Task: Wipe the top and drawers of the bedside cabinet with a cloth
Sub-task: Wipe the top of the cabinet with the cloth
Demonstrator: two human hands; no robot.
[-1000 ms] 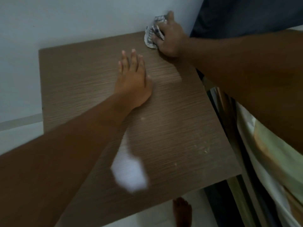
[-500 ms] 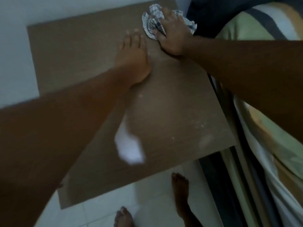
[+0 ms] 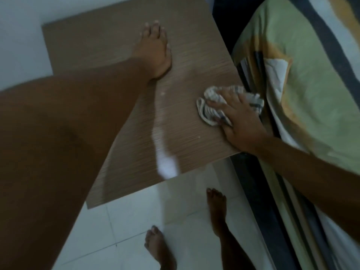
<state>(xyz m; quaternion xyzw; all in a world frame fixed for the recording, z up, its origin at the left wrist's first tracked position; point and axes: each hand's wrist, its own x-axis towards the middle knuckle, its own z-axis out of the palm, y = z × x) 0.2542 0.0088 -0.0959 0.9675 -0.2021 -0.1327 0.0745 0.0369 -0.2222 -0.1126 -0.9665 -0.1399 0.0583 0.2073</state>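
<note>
I'm pressing the cloth (image 3: pixel 212 106) under my right hand's (image 3: pixel 236 121) spread fingers at the top's (image 3: pixel 185 61) right edge, left hand (image 3: pixel 155 49) lying flat and empty; drawers not yet wiped.

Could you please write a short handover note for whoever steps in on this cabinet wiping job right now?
Left hand: flat on the cabinet top, empty.
Right hand: pressing the checked cloth onto the top near its right edge, beside the bed.
Done: wiping of the top is under way; how much is covered cannot be told. A few pale specks remain near the middle.
Left: finish the top, then the drawers, which are out of view.
</note>
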